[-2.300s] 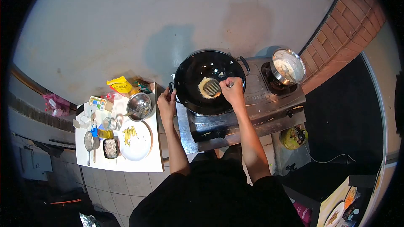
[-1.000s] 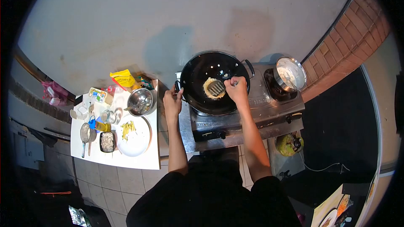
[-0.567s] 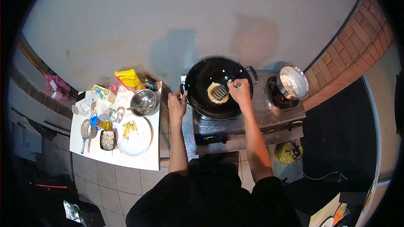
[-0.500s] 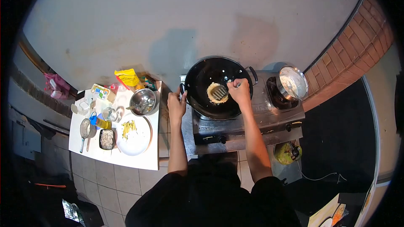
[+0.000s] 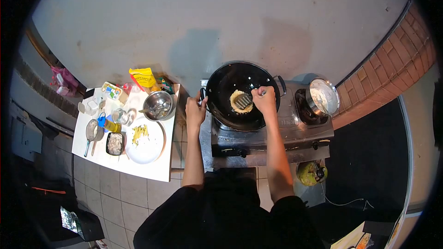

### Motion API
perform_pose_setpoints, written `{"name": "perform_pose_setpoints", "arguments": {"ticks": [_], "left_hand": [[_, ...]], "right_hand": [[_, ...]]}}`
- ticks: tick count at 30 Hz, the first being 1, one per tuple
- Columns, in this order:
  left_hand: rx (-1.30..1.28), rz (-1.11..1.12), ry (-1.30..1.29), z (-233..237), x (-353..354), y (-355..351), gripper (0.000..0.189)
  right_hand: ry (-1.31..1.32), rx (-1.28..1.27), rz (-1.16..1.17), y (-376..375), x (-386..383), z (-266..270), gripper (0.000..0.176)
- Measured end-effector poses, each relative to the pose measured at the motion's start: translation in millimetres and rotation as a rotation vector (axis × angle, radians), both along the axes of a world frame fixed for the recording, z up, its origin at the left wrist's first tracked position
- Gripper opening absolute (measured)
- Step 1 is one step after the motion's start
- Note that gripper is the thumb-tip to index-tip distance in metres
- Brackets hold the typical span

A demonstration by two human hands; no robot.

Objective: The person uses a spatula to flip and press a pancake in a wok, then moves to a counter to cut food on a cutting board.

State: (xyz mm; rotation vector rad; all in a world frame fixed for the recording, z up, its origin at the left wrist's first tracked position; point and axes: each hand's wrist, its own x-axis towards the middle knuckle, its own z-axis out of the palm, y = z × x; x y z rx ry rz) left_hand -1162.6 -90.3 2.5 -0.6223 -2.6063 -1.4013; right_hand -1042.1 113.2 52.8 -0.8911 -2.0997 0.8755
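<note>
A round pale pancake [image 5: 236, 96] lies in the black wok [image 5: 226, 76] on the stove. My right hand [image 5: 264, 99] is closed around the handle of a slotted spatula [image 5: 243, 100]. The spatula's blade lies over the pancake's right part, hiding some of it. At the wok's left side, my left hand [image 5: 195, 111] grips the left wok handle [image 5: 202, 94]. The wok's right handle [image 5: 281, 85] is free.
Right of the wok, a metal pot [image 5: 328, 97] with pale contents stands on the other burner. The white table [image 5: 99, 159] at left bears a plate [image 5: 143, 156] with yellow-green strips, a steel bowl [image 5: 158, 105], a yellow bag [image 5: 144, 79] and a bottle [image 5: 110, 125].
The whole view has shifted and turned a little. Both hands keep their holds, and the spatula stays over the pancake.
</note>
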Motion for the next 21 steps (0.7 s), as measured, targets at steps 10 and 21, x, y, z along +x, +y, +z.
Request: {"name": "perform_pose_setpoints", "arguments": {"ticks": [10,21], "left_hand": [[-0.086,-0.027,-0.149,-0.4,-13.0,-3.1,0.044],[0.054,0.103,0.179,1.5,15.1,7.1,0.037]], "right_hand": [[0.127,-0.175,0.03,-23.1,27.8,-7.9,0.028],[0.192,-0.228,0.234,-7.1,71.0,11.3,0.027]]}}
